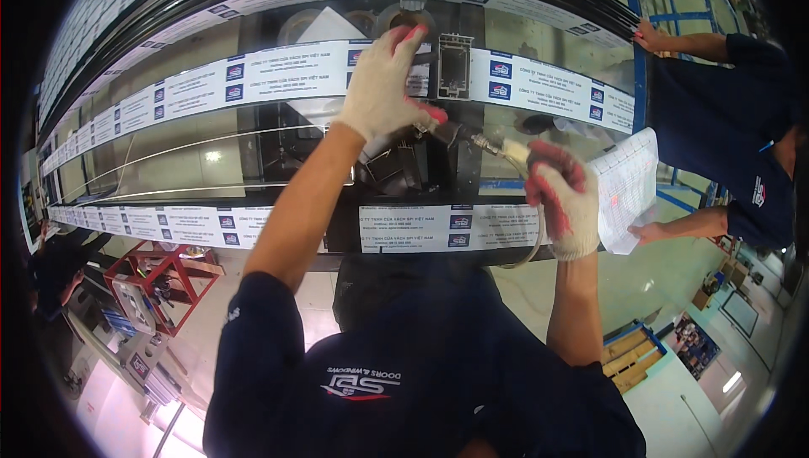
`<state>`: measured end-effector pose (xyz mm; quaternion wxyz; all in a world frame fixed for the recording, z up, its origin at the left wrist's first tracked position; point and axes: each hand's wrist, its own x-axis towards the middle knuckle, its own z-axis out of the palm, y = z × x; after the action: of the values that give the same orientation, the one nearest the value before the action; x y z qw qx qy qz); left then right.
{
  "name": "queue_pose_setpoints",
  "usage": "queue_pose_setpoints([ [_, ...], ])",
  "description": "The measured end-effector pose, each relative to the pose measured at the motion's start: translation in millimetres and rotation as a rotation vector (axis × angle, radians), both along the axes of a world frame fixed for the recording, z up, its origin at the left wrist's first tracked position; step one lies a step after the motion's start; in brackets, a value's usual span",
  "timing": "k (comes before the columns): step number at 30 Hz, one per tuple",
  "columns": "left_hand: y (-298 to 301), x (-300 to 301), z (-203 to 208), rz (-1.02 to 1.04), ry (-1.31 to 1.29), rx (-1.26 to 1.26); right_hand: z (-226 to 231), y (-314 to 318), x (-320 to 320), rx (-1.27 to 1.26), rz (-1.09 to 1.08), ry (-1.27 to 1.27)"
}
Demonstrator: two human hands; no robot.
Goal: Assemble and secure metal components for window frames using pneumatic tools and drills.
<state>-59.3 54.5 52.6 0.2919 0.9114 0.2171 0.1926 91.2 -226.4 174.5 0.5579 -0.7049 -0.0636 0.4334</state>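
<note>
My left hand (383, 83), in a white glove with red fingertips, reaches over the black frame assembly. Its fingers are stretched out and its thumb is apart, beside the dark front end of a tool. My right hand (566, 201), gloved alike, is closed round the pale rear of this slim hand tool (482, 141), which has a metal fitting and a thin hose (539, 243). The tool points left toward my left thumb. Just right of my left fingers stands a black profile piece (455, 66) with its hollow end showing. Dark metal parts (394, 167) lie below my left hand.
Long frame bars with printed white protective film (295, 74) cross the view. At the right, a person (716, 112) in dark clothing holds a paper sheet (625, 188) and touches the frame. A red metal stand (164, 285) and yellow-brown box (634, 357) are on the floor side.
</note>
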Motion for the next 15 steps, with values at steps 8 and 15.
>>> queue_pose_setpoints([
  [8,28.5,37.4,-31.1,-0.241,0.054,-0.005,-18.5,94.2,34.6,-0.157,0.645,-0.765],
  [15,35.9,38.2,-47.7,-0.238,-0.099,-0.091,-14.2,132.7,48.9,-0.234,1.035,-0.954],
])
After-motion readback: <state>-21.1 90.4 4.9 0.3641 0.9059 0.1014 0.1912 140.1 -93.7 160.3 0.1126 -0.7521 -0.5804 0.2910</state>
